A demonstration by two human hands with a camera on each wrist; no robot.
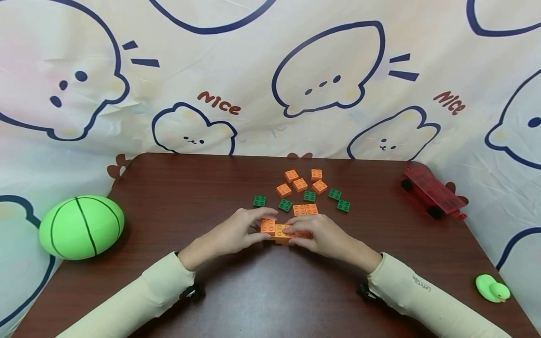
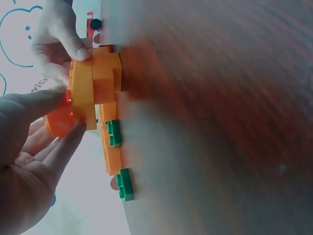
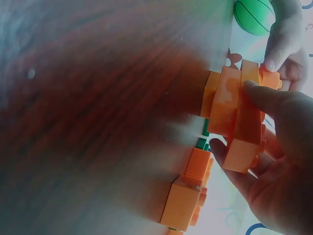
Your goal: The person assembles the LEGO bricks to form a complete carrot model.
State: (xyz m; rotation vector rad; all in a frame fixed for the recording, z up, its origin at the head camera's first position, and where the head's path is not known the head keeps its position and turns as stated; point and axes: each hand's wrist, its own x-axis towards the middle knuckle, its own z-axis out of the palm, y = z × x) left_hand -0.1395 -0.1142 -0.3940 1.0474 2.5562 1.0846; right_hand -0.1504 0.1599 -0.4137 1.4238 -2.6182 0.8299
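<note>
Between the two hands stands a stack of orange toy building bricks (image 1: 282, 233), layered in steps as the wrist views show. My left hand (image 1: 241, 227) pinches a small orange brick (image 2: 59, 120) at the upper left end of that stack, thumb in front and fingers behind. At the other end, my right hand (image 1: 327, 235) grips the stack's long upper brick (image 3: 244, 139) between thumb and fingers. Its fingers cover part of the right side in the head view. Just behind the stack lie two orange bricks (image 1: 305, 209) side by side.
Several loose orange bricks (image 1: 300, 184) and several flat green bricks (image 1: 309, 196) lie behind the hands on the brown table (image 1: 190, 188). A green ball (image 1: 82, 227) sits at left. At right are a red toy car (image 1: 433, 190) and a green toy duck (image 1: 492, 288).
</note>
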